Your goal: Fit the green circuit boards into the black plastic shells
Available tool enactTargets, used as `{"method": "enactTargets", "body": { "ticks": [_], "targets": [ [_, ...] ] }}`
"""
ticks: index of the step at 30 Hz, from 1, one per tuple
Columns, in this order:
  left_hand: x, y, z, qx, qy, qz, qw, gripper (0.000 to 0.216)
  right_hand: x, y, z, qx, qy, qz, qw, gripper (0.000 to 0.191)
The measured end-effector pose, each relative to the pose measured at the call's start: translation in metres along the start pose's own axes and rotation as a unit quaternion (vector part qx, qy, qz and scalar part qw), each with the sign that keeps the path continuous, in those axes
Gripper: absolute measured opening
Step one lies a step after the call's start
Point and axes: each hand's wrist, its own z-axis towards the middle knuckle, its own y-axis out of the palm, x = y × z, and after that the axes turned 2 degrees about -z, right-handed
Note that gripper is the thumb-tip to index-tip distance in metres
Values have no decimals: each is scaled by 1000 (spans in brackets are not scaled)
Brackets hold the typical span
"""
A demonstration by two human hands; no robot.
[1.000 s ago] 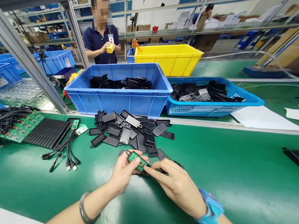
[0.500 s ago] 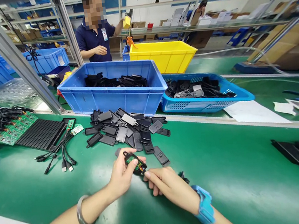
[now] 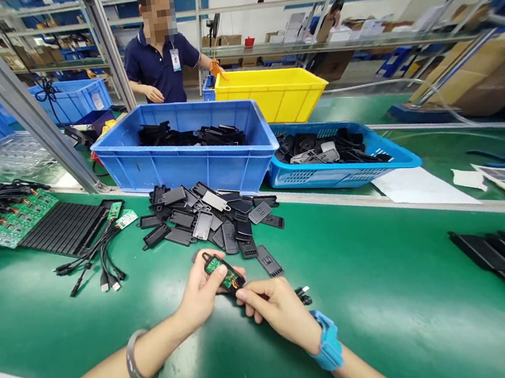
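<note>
My left hand (image 3: pixel 204 288) is closed around a black plastic case (image 3: pixel 206 258), its thumb resting on the green circuit board (image 3: pixel 216 264) that lies inside. Red and yellow wires show at the case's lower end. There my right hand (image 3: pixel 272 305) pinches the cable where it meets the case; the fingers hide most of it. Cable plugs (image 3: pixel 304 295) stick out beyond the right hand, just above the bench. Right behind both hands lies a pile of black case halves (image 3: pixel 228 238), some face up, some face down.
A blue bin (image 3: pixel 184 167) and a blue basket (image 3: pixel 320 174) of black parts stand behind the pile. Boards with cables (image 3: pixel 10 221) and black cases (image 3: pixel 66 226) lie left; more cabled cases (image 3: pixel 503 255) lie right. A co-worker (image 3: pixel 159 65) stands beside a yellow bin (image 3: pixel 272 93).
Both hands stay on the case and cable, which is now tilted to show more of the board. Plugs show more beside my right hand. The co-worker's raised hand has lowered to the yellow bin.
</note>
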Motion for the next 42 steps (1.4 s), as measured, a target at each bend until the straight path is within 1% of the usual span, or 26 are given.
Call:
{"method": "enactTargets", "body": {
  "ticks": [4, 6, 8, 10, 13, 14, 15, 16, 18, 19, 20, 21, 22, 24, 25, 27, 28, 29, 30, 31, 32, 34, 36, 38, 40, 42],
  "targets": [
    [1, 1, -6, 9, 50, 74, 996, 35, 0, -1, 0, -2, 7, -27, 1000, 40],
    [1, 2, -10, 16, 75, 119, 990, 33, 3, 1, 0, 18, -10, -60, 998, 41],
    [2, 3, -11, 18, 82, 141, 986, 34, 5, 4, 1, 45, -37, -95, 994, 44],
    [4, 3, -9, 24, 67, 120, 990, 39, 6, 5, 2, 53, -71, -125, 988, 47],
    [6, 2, -1, 47, -10, 30, 998, 46, 5, 2, 2, 44, -132, -181, 973, 43],
    [7, 1, 2, 60, -33, 2, 998, 45, 4, -1, 2, 58, -146, -216, 964, 41],
    [7, 1, 5, 75, -50, -18, 996, 43, 4, -5, 2, 85, -151, -261, 950, 37],
    [7, -1, 7, 88, -59, -30, 994, 42, 5, -9, 2, 123, -145, -318, 929, 32],
    [7, -2, 9, 102, -67, -39, 992, 41, 10, -18, 4, 200, -103, -442, 868, 26],
    [8, -3, 10, 99, -72, -38, 992, 42, 14, -22, 6, 222, -75, -493, 838, 25],
    [8, -3, 10, 90, -79, -37, 992, 42, 18, -27, 8, 230, -49, -529, 815, 23],
    [8, -3, 9, 77, -84, -35, 993, 42, 23, -31, 9, 229, -29, -549, 803, 21],
    [8, -3, 8, 61, -86, -34, 994, 43, 26, -35, 11, 223, -16, -555, 801, 18],
    [7, -3, 7, 24, -82, -27, 996, 47, 30, -42, 12, 225, -12, -532, 816, 16],
    [6, -3, 7, 7, -77, -20, 997, 51, 30, -45, 12, 243, -22, -506, 827, 18],
    [2, -3, 6, -24, -72, 4, 997, 57, 25, -47, 11, 285, -74, -419, 859, 24],
    [0, -3, 6, -36, -73, 18, 997, 57, 21, -46, 9, 292, -109, -357, 881, 26],
    [-2, -4, 6, -46, -77, 31, 995, 56, 16, -45, 8, 281, -142, -287, 905, 28],
    [-4, -4, 6, -55, -81, 42, 994, 55, 11, -42, 6, 251, -165, -216, 929, 30],
    [-5, -3, 7, -64, -86, 51, 993, 54, 7, -39, 5, 210, -179, -151, 949, 31],
    [-6, -3, 7, -72, -88, 56, 992, 53, 4, -36, 4, 170, -183, -102, 963, 32],
    [-6, -2, 6, -88, -89, 51, 991, 54, 0, -31, 4, 121, -187, -55, 973, 29],
    [-4, -1, 6, -107, -90, 32, 990, 57, 1, -27, 5, 116, -176, -41, 977, 22],
    [-1, 0, 5, -123, -92, 10, 988, 62, 3, -25, 7, 125, -145, -5, 982, 17],
    [1, 1, 5, -126, -95, 1, 987, 61, 6, -25, 9, 130, -105, 59, 984, 23],
    [1, 1, 4, -112, -91, 8, 990, 55, 7, -25, 11, 122, -76, 134, 980, 32]
  ]
}}
